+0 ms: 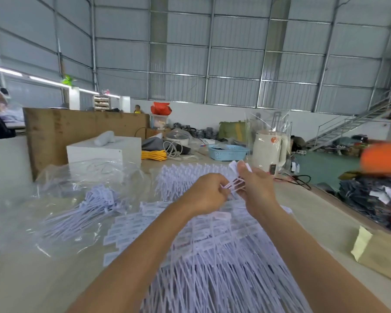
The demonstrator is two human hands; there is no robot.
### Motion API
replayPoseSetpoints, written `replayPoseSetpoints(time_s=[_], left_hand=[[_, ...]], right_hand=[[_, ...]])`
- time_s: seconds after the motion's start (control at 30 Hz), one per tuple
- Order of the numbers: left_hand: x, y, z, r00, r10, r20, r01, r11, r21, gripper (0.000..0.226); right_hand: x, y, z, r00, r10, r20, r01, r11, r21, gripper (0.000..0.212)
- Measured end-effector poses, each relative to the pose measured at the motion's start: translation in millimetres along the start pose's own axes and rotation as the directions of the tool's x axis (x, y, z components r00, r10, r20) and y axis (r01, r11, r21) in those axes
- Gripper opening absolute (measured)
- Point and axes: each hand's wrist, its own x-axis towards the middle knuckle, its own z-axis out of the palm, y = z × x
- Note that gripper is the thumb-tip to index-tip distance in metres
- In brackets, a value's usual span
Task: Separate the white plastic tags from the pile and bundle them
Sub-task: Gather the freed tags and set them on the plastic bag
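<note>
A large pile of white plastic tags (212,249) with long thin tails spreads over the table in front of me, reaching back to a further row (181,177). My left hand (207,195) and my right hand (255,188) are raised above the pile, close together. Between them runs a small bunch of tags (234,185). My left hand pinches the thin tails. My right hand grips the flat label ends, which stick out above its thumb. A separate bundle of tags (93,206) lies in clear plastic on the left.
Crumpled clear plastic bags (81,177) lie at left by a white box (104,150). At the back stand a blue basket (228,152), a white kettle (270,150) and yellow rope (154,154). A paper packet (379,254) lies at right. An orange-sleeved person (384,159) is beyond the table's right edge.
</note>
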Motion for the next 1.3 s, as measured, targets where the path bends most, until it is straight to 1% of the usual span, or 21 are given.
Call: replayPoseSetpoints(time_s=[0.1,0.23,0.3,0.43,0.5,0.53,0.6,0.63,0.7,0.77,0.8,0.83,0.87,0.97,1.0,1.07,1.1,1.13,1.2,1.23,1.3], left_hand=[[-18,-32,-34,0.993,-0.059,-0.098,0.070,0.991,0.113,0.024],[-53,-85,-76,0.972,-0.198,-0.125,0.217,0.962,0.168,0.026],[-70,-112,-97,0.954,-0.263,-0.141,0.285,0.944,0.167,0.025],[-100,-156,-135,0.925,-0.335,-0.178,0.369,0.903,0.221,0.028],[-109,-178,-149,0.901,-0.364,-0.238,0.419,0.873,0.251,0.025],[-112,-189,-154,0.887,-0.374,-0.271,0.444,0.854,0.272,0.023],[-114,-209,-160,0.851,-0.417,-0.319,0.510,0.802,0.312,0.024],[-112,-218,-160,0.837,-0.432,-0.335,0.534,0.780,0.327,0.027],[-106,-232,-156,0.829,-0.439,-0.347,0.548,0.764,0.342,0.029],[-96,-242,-149,0.836,-0.422,-0.352,0.535,0.770,0.348,0.026],[-91,-244,-146,0.842,-0.412,-0.348,0.525,0.775,0.353,0.033],[-86,-246,-142,0.852,-0.400,-0.338,0.510,0.779,0.364,0.037],[-81,-248,-138,0.862,-0.385,-0.330,0.497,0.775,0.390,0.038],[-69,-255,-125,0.879,-0.349,-0.325,0.474,0.712,0.518,0.032],[-68,-256,-122,0.886,-0.348,-0.307,0.463,0.662,0.589,0.029],[-67,-256,-115,0.899,-0.358,-0.251,0.415,0.514,0.751,0.027],[-67,-256,-113,0.903,-0.364,-0.229,0.386,0.451,0.804,0.027],[-67,-256,-111,0.902,-0.371,-0.222,0.374,0.413,0.830,0.029],[-66,-252,-109,0.897,-0.369,-0.243,0.384,0.379,0.842,0.035],[-65,-247,-110,0.895,-0.353,-0.274,0.403,0.373,0.836,0.039],[-63,-233,-112,0.899,-0.259,-0.352,0.431,0.385,0.816,0.043]], right_hand=[[-5,13,39,0.990,0.059,0.131,-0.048,0.995,-0.086,0.014],[-21,32,103,0.934,0.165,0.317,-0.110,0.977,-0.184,0.016],[-32,41,135,0.901,0.192,0.388,-0.108,0.968,-0.228,0.017],[-43,63,187,0.831,0.207,0.516,-0.039,0.948,-0.317,0.024],[-40,75,205,0.811,0.164,0.562,0.094,0.911,-0.402,0.032],[-36,82,210,0.809,0.106,0.578,0.237,0.841,-0.486,0.034],[-28,93,214,0.789,-0.005,0.615,0.512,0.558,-0.653,0.033],[-25,97,214,0.781,-0.025,0.624,0.575,0.420,-0.702,0.032],[-18,102,213,0.794,0.021,0.607,0.588,0.223,-0.777,0.032],[-9,103,213,0.826,0.145,0.544,0.535,0.097,-0.839,0.039],[-5,104,213,0.832,0.215,0.511,0.511,0.060,-0.858,0.044],[-2,105,213,0.826,0.271,0.495,0.501,0.052,-0.864,0.046],[1,107,214,0.811,0.303,0.500,0.503,0.075,-0.861,0.046],[2,114,214,0.792,0.310,0.526,0.481,0.212,-0.851,0.034],[2,115,214,0.786,0.313,0.533,0.476,0.242,-0.845,0.029],[-1,117,214,0.760,0.338,0.555,0.489,0.265,-0.831,0.020],[-3,117,213,0.746,0.350,0.567,0.502,0.264,-0.824,0.023],[-4,116,213,0.732,0.355,0.581,0.519,0.261,-0.814,0.028],[-6,110,211,0.718,0.345,0.604,0.535,0.280,-0.797,0.019],[-6,106,209,0.712,0.336,0.617,0.533,0.314,-0.786,0.020],[-4,91,202,0.718,0.289,0.633,0.520,0.382,-0.764,0.038]])
